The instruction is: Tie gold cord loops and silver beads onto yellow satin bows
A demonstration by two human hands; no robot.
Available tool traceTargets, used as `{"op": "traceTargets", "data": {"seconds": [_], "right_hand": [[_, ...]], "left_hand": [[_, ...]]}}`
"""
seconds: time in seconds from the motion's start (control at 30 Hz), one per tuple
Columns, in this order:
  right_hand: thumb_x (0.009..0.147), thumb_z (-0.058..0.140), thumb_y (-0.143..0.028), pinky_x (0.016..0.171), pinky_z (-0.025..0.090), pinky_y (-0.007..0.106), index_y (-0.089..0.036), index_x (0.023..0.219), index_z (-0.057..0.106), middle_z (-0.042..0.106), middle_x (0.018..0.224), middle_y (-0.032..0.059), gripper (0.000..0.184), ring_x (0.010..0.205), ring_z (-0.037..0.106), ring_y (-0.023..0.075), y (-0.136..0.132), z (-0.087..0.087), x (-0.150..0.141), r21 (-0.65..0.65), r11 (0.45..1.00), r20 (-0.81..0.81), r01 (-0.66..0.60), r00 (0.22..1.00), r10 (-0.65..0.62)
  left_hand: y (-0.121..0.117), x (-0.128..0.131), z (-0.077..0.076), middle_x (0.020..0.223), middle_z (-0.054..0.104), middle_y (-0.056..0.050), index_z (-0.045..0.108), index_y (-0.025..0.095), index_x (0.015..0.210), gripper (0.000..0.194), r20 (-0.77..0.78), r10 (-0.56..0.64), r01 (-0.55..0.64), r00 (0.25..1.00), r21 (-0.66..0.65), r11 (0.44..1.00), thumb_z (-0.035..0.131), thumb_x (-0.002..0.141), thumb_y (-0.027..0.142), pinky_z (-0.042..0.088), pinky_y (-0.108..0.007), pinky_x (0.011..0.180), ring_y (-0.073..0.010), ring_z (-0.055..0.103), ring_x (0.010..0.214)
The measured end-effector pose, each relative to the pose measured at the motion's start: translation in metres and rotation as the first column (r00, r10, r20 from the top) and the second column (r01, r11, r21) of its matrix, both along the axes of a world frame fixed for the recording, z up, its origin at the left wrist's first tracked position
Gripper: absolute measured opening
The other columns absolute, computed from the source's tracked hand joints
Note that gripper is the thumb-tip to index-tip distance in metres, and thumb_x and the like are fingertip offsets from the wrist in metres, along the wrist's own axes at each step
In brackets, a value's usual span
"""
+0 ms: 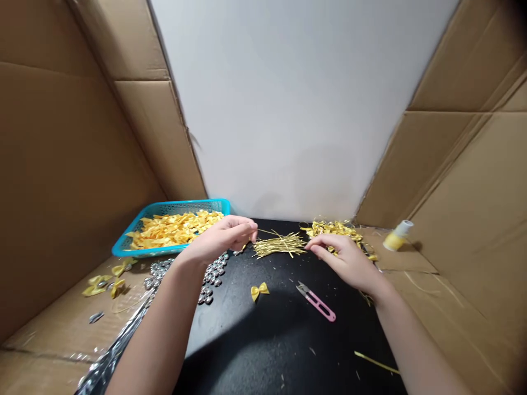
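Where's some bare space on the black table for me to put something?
Between the left forearm, yellow bow, pink snips and loose yellow strip: mostly bare black tabletop, just tiny scraps. The back is crowded with gold strands and a golden heap; silver pieces crowd the left.

One each: strand bundle (280,246), basket (123,251), bottle (395,240), snips (pink) (317,302).

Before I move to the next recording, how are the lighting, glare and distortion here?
Head view: a broad shadow crosses the black table; head view: bright glints on the crinkled plastic, lower left; head view: cardboard walls splay outward, as if wide-angle; head view: the gold strands show no heavy blur.
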State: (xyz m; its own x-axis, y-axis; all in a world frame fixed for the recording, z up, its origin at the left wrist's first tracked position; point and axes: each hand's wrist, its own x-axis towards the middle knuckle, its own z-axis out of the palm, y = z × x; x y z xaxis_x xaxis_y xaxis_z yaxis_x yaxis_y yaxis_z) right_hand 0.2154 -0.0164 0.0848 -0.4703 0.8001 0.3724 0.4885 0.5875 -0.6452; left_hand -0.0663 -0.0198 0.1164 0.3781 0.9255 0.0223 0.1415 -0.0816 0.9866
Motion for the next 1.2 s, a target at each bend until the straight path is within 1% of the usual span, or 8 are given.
{"op": "traceTargets", "data": {"seconds": [0.2, 0.33, 0.5, 0.67, 0.73, 0.8, 1.0, 1.2], "right_hand": [[0.094, 0.047, -0.028, 0.081, 0.051, 0.034, -0.018, 0.093, 0.068, 0.074, 0.090, 0.0056, 0.023, 0.086, 0.069, 0.0190, 0.003, -0.006, -0.006, -0.003, 0.992, -0.218, 0.122, 0.968, -0.120], [0.093, 0.047, -0.028, 0.077, 0.051, 0.032, -0.017, 0.086, 0.067, 0.072, 0.083, 0.0056, 0.024, 0.080, 0.068, 0.0185, 0.006, -0.008, -0.007, -0.059, 0.992, -0.222, 0.112, 0.967, -0.123], [0.091, 0.048, -0.027, 0.067, 0.050, 0.027, -0.014, 0.089, 0.067, 0.069, 0.074, 0.0039, 0.023, 0.067, 0.063, 0.0142, 0.011, -0.016, -0.004, -0.227, 0.973, -0.175, 0.041, 0.981, -0.083], [0.088, 0.051, -0.022, 0.053, 0.043, 0.023, -0.014, 0.102, 0.066, 0.064, 0.064, -0.0002, 0.023, 0.051, 0.052, 0.0103, 0.015, -0.026, -0.009, -0.423, 0.906, -0.068, -0.016, 0.998, -0.014], [0.085, 0.055, -0.021, 0.056, 0.045, 0.024, -0.014, 0.107, 0.064, 0.064, 0.066, -0.0007, 0.024, 0.055, 0.055, 0.0110, 0.011, -0.025, -0.016, -0.357, 0.933, -0.143, 0.054, 0.983, -0.112], [0.083, 0.059, -0.024, 0.061, 0.047, 0.026, -0.016, 0.094, 0.066, 0.065, 0.070, 0.0003, 0.015, 0.063, 0.059, 0.0126, 0.001, -0.020, -0.025, -0.250, 0.960, -0.288, 0.122, 0.938, -0.194], [0.076, 0.071, -0.030, 0.075, 0.053, 0.030, -0.019, 0.084, 0.066, 0.070, 0.085, 0.0032, 0.014, 0.079, 0.066, 0.0157, -0.039, -0.002, -0.048, -0.207, 0.978, -0.630, 0.002, 0.765, -0.134], [0.075, 0.071, -0.024, 0.071, 0.051, 0.029, -0.018, 0.083, 0.066, 0.063, 0.080, 0.0015, 0.011, 0.073, 0.059, 0.0139, -0.038, -0.009, -0.054, -0.143, 0.983, -0.605, 0.116, 0.776, -0.180]], "left_hand": [[-0.003, 0.000, -0.001, 0.050, 0.032, 0.005, 0.061, 0.017, 0.062, 0.036, -0.023, -0.050, 0.050, 0.998, -0.004, 0.999, 0.061, 0.081, 0.048, 0.016, -0.023, 0.046, -0.0081, 0.022, 0.047], [-0.002, 0.013, -0.004, 0.051, 0.040, 0.004, 0.064, 0.017, 0.064, 0.033, 0.209, -0.037, 0.039, 0.977, -0.008, 0.999, 0.068, 0.077, 0.048, 0.026, -0.021, 0.047, -0.0082, 0.030, 0.048], [0.002, 0.041, -0.014, 0.060, 0.049, 0.003, 0.070, 0.017, 0.073, 0.032, 0.405, 0.132, -0.095, 0.905, -0.109, 0.989, 0.075, 0.068, 0.048, 0.025, -0.019, 0.044, -0.0070, 0.033, 0.050], [0.001, 0.059, -0.026, 0.099, 0.065, -0.005, 0.076, 0.018, 0.077, 0.021, 0.336, 0.227, -0.270, 0.914, 0.086, 0.959, 0.065, 0.080, 0.036, 0.043, -0.021, 0.066, -0.0118, 0.054, 0.078], [-0.002, 0.063, -0.027, 0.117, 0.066, -0.007, 0.076, 0.019, 0.076, 0.022, 0.350, 0.164, -0.224, 0.922, 0.139, 0.965, 0.062, 0.082, 0.035, 0.046, -0.028, 0.085, -0.0189, 0.058, 0.102], [-0.008, 0.066, -0.025, 0.113, 0.069, -0.008, 0.077, 0.020, 0.079, 0.024, 0.303, 0.121, -0.184, 0.945, 0.189, 0.965, 0.060, 0.085, 0.036, 0.044, -0.034, 0.094, -0.0223, 0.059, 0.108], [-0.023, 0.075, -0.018, 0.088, 0.069, -0.005, 0.077, 0.022, 0.084, 0.023, 0.101, 0.270, -0.283, 0.958, 0.507, 0.814, 0.057, 0.090, 0.032, 0.048, -0.029, 0.081, -0.0186, 0.062, 0.086], [-0.025, 0.085, -0.026, 0.092, 0.068, -0.005, 0.078, 0.025, 0.093, 0.022, 0.092, 0.269, -0.275, 0.959, 0.533, 0.800, 0.056, 0.091, 0.030, 0.047, -0.028, 0.079, -0.0184, 0.062, 0.089]]}}
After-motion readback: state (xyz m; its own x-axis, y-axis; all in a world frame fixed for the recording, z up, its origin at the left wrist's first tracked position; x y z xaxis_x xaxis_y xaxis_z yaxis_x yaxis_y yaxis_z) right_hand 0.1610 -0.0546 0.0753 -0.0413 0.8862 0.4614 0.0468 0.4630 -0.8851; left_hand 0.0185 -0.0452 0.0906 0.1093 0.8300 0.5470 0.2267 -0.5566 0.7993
